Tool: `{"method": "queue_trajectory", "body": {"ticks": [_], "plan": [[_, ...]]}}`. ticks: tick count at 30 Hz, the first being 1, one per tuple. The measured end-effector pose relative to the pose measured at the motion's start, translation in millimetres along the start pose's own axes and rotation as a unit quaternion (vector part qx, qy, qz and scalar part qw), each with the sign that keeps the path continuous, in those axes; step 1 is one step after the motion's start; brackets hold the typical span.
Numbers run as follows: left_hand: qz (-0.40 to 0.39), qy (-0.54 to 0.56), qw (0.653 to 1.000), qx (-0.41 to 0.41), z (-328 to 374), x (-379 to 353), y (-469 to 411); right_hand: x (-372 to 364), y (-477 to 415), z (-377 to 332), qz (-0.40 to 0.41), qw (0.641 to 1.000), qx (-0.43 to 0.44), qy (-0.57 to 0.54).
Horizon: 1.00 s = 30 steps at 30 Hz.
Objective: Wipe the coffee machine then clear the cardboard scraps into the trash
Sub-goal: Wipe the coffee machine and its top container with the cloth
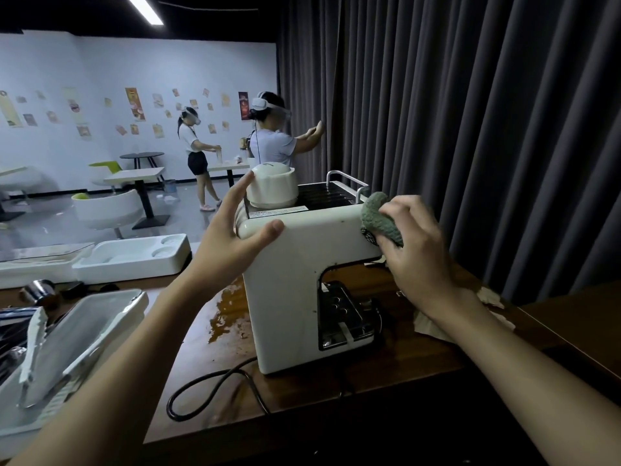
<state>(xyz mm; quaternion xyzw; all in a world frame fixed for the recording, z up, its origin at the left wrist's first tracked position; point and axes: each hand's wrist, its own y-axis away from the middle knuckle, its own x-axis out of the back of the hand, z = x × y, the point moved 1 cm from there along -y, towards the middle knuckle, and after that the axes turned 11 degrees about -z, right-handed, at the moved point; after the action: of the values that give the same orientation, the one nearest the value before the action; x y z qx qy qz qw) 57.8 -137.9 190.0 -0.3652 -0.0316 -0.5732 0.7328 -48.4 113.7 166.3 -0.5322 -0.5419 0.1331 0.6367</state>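
Observation:
A cream coffee machine [289, 290] stands on the brown wooden table [386, 368], its side facing me. My left hand [228, 237] rests on its upper left corner, fingers straight and spread, thumb on the top edge. My right hand [416, 243] grips a bunched green cloth [379, 215] and presses it against the machine's upper right corner. Torn cardboard scraps [490, 297] lie on the table behind my right wrist, partly hidden by my arm.
A black power cord [208, 385] loops in front of the machine. White foam trays [134, 253] and metal parts [38, 292] sit at the left. A dark curtain [470, 129] hangs right behind. Two people stand at tables farther back.

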Motion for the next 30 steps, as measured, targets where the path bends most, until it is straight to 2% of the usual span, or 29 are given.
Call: {"method": "queue_trajectory", "body": {"ticks": [4,11,17,23,30], "plan": [[0.003,0.008,1.000,-0.002,-1.5,-0.7,-0.6,-13.2,16.4,2.3,0.025,0.998,0.032,0.050],[0.002,-0.006,1.000,0.006,-0.8,0.5,0.1,-23.4,31.2,5.6,-0.031,0.997,0.028,0.065],[0.001,-0.019,1.000,0.012,-0.9,1.6,0.3,-15.7,18.8,1.6,0.028,0.998,0.039,0.038],[0.000,-0.011,1.000,0.008,-1.3,2.3,0.5,-23.7,36.0,2.3,-0.012,0.993,0.091,0.073],[0.000,-0.008,1.000,0.006,-3.2,2.8,0.6,-19.0,17.1,-9.9,0.018,0.998,0.034,0.055]]}}
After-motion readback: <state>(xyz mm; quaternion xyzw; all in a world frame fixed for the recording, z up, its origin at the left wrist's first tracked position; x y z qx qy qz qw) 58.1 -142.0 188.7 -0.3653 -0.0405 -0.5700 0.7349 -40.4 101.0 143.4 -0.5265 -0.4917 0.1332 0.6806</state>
